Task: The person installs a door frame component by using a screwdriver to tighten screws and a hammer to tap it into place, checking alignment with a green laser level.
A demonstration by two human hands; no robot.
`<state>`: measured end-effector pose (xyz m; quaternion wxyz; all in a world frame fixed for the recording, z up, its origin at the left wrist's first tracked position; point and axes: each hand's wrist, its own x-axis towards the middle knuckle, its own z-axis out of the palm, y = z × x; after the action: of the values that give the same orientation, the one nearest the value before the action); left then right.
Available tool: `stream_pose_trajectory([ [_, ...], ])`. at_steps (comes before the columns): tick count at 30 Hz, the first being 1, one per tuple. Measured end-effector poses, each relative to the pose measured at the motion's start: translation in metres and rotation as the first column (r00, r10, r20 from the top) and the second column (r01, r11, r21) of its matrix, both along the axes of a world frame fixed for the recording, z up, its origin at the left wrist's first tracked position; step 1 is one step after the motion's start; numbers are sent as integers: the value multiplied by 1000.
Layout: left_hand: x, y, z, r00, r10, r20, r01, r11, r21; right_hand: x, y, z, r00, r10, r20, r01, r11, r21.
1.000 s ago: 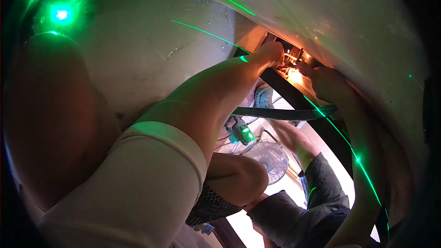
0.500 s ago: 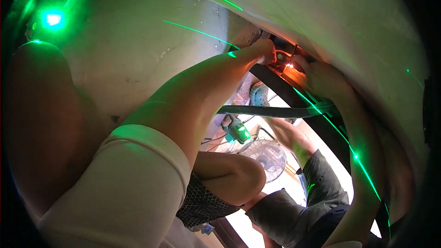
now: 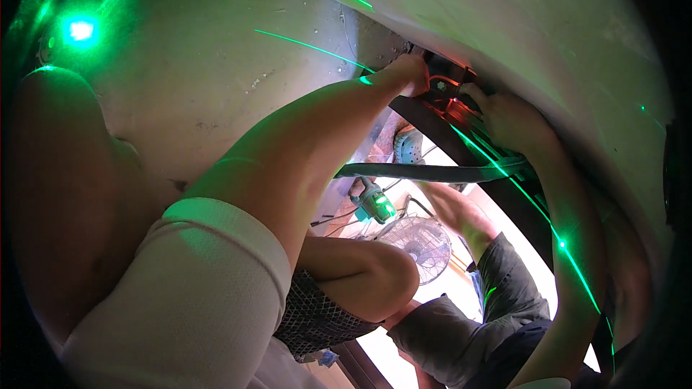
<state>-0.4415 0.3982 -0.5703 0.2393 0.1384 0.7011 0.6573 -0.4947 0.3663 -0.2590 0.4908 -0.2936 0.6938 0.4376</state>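
Observation:
At the upper middle, my left hand (image 3: 412,72) is closed beside a dark metal recess, its fingertips turned away from view. What it grips, if anything, is hidden. My right hand (image 3: 504,114) reaches in from the right with thumb and fingers pinched close to the same recess; what lies between them cannot be made out. Between the two hands sits a small metal fitting with a bolt (image 3: 442,86), lit by a dim red glow. A red-lit bracket (image 3: 458,109) lies just below it, close to the right fingertips.
Pale curved panels surround the work. A dark padded bar (image 3: 425,172) crosses below my hands. Beneath are a green laser tool (image 3: 375,203), a fan (image 3: 418,246) and another person's legs in dark shorts (image 3: 440,328). A bright green light (image 3: 81,30) shines at upper left.
The bright orange glow between my hands has dimmed to red. My right hand's fingers have shifted slightly, and the left hand has moved a little up and left.

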Motion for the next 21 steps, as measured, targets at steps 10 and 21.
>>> stream_pose_trajectory([
  [10, -3, -15, 13, 996, -88, 33, 86, 995, 59, -1, 7, 0, 997, -70, 25, 69, 997, 33],
  [21, -6, -17, -5, 987, -100, -126, 104, 994, 26, -17, 53, -16, 996, -84, 29, 86, 993, -80],
])
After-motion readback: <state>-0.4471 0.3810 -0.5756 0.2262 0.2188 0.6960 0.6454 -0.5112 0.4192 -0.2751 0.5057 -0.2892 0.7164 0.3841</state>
